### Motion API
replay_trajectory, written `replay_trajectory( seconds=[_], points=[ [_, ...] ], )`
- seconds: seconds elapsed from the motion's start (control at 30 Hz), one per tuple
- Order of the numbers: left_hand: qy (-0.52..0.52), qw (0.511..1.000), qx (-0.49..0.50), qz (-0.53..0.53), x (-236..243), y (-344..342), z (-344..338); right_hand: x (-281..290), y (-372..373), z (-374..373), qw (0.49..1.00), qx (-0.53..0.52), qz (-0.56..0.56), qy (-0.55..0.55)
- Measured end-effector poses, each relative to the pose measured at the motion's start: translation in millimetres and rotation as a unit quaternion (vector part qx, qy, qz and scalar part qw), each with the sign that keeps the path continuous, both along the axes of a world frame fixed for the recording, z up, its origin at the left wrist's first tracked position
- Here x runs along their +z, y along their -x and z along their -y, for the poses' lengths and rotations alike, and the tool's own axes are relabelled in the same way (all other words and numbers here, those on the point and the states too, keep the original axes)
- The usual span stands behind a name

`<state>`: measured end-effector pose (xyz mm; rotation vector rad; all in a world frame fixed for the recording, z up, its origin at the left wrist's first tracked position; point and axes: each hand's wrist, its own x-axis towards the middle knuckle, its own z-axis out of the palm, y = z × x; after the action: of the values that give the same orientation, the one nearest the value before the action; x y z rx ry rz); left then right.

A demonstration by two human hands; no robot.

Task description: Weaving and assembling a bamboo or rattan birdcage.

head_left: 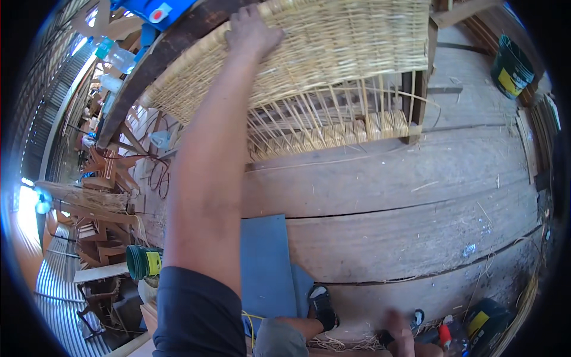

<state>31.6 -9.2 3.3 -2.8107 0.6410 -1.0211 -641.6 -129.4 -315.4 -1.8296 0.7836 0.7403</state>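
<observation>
Bottle: clear plastic, off past the left end of the weave (351, 41).
Left bucket: green with a yellow label (138, 262), below the weave's left end, well apart from it.
Left hand: right on the weave (253, 33), upper left part, arm reaching straight up to it.
Left fingers: spread over the rolled top edge, thumb out to the side; tips too small to tell if they're pinching any cane.
Mat: flat blue sheet on the floor (264, 256), below the weave.
Weave: pale cane, directly under the left fingers; long axis goes left to right, climbing a bit toward the right.
Rail: wrapped bar just below the weave (339, 133), bare strips crossing the gap between.
Sandal: dark, on a foot well below the weave (323, 306).
Right hand: looks like that blurry bit of skin (399, 336), way below the weave, so the left is clearly nearer. Fingers? Can't tell, sorry.
Right bucket: dark green, beyond the weave's right end (513, 74).
</observation>
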Motion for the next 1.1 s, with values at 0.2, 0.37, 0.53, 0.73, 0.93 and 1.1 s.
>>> replay_trajectory(
  seconds=[0.2, 0.37, 0.53, 0.73, 0.93, 1.1],
  points=[
    [-0.075, 0.995, 0.07, -0.001, 25.6, 76.5, -6.0, 35.9, 2.2, -1.2, 0.995, -0.04, 0.081, -0.045],
    [-0.147, 0.988, 0.003, -0.045, 25.3, 199.7, -47.2, 62.4, 21.9, 11.3, 0.976, -0.138, 0.141, -0.097],
    [-0.009, 0.922, -0.138, -0.363, -13.3, 328.0, -92.3, 72.2, 40.1, 4.2, 0.87, -0.289, 0.271, -0.295],
    [-0.176, 0.934, -0.215, -0.226, -143.5, 494.1, -140.9, 44.8, 30.2, 29.0, 0.662, -0.554, 0.251, -0.437],
    [-0.121, 0.925, -0.23, -0.276, -260.8, 570.5, -143.9, -33.3, -10.5, 54.3, 0.446, -0.569, 0.406, -0.559],
    [0.059, 0.949, -0.105, -0.292, -299.0, 553.2, -154.9, -109.0, 29.4, 24.3, 0.471, -0.654, 0.34, -0.485]
  ],
)
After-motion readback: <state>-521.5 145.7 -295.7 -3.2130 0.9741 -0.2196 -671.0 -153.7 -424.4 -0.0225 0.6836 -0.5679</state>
